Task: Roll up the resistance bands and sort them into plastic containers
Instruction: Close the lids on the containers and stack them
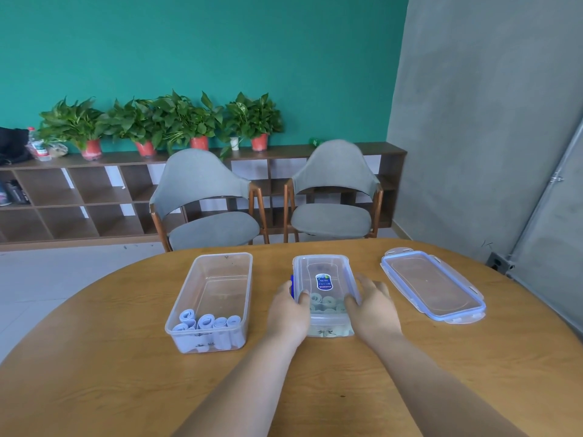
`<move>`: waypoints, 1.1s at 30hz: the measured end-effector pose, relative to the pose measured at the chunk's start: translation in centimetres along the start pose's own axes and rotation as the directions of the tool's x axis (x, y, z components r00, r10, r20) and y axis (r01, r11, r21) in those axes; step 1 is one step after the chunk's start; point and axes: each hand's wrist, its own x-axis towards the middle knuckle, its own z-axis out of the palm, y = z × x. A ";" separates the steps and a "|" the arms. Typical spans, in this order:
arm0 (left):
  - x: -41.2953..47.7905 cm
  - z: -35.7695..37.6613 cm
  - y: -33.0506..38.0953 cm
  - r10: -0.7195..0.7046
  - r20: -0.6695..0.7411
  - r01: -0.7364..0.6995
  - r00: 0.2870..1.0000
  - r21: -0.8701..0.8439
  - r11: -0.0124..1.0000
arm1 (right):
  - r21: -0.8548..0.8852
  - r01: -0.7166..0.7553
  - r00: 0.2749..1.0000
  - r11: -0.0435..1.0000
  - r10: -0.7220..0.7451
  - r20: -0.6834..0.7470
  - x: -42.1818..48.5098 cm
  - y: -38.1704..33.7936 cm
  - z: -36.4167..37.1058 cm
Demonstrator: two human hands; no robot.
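Your left hand (288,305) clasps the lidded container (325,269) by its left side, and your right hand (372,305) rests spread and loose against the right side. Its blue oval sticker (324,281) is unreadable, with green rolled bands (326,301) inside. On the wooden tabletop (94,373), an open container (217,279) holding lilac rolled bands (206,321) sits left and a spare lid (432,283) right.

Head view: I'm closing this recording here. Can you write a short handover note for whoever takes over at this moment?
Left hand: grips the left edge of the lidded container, thumb by its blue latch.
Right hand: open, fingers spread against the container's right side.
Things: green rolls sit inside the lidded container. Pale blue rolls fill the near end of the open container, to its left. The spare lid lies flat on the table, to the right.
Done: all bands in view are rolled and sorted by colour.
Left: probably snap the latches (I cannot tell if they are shut), then lid the open container.
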 end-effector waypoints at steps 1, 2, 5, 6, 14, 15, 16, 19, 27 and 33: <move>0.2 0.0 0.2 -0.023 -0.006 0.023 1.000 -0.037 0.999 | -0.027 0.025 1.000 0.999 -0.025 0.018 0.3 -0.2 0.0; 0.6 0.1 0.0 -0.065 0.003 0.065 0.998 -0.054 0.996 | -0.063 0.039 0.998 0.997 -0.036 0.043 0.6 -0.3 0.0; 1.2 0.1 -0.4 -0.185 0.039 0.188 0.982 -0.087 0.978 | -0.134 0.036 0.993 0.990 -0.021 0.118 1.2 -0.3 0.2; 1.6 0.2 -0.9 -0.225 0.064 0.231 0.972 -0.106 0.967 | -0.123 0.031 0.991 0.992 -0.015 0.132 1.2 -0.1 0.3; 3.4 0.3 -3.2 -0.233 0.084 0.247 0.969 -0.279 0.928 | 0.077 -0.026 0.993 0.997 0.017 0.119 0.9 0.4 1.5; 3.4 0.3 -3.3 -0.215 0.079 0.229 0.973 -0.282 0.932 | 0.078 -0.032 0.992 0.996 0.022 0.122 0.9 0.4 1.5; 3.4 0.3 -3.3 -0.193 0.073 0.205 0.979 -0.273 0.940 | 0.081 -0.035 0.992 0.996 0.025 0.126 0.9 0.4 1.5; 3.0 0.6 -3.0 -0.134 0.042 0.140 0.990 -0.225 0.964 | 0.091 -0.036 0.992 0.995 0.024 0.125 0.8 0.3 1.3; 2.6 0.4 -2.8 0.048 0.062 -0.050 0.997 0.026 0.998 | 0.086 -0.048 0.991 0.995 0.036 0.130 0.4 -0.5 0.7; 2.8 0.3 -2.8 0.103 0.048 -0.109 0.993 0.132 0.985 | 0.073 -0.071 0.989 0.995 0.061 0.135 0.3 -0.8 0.6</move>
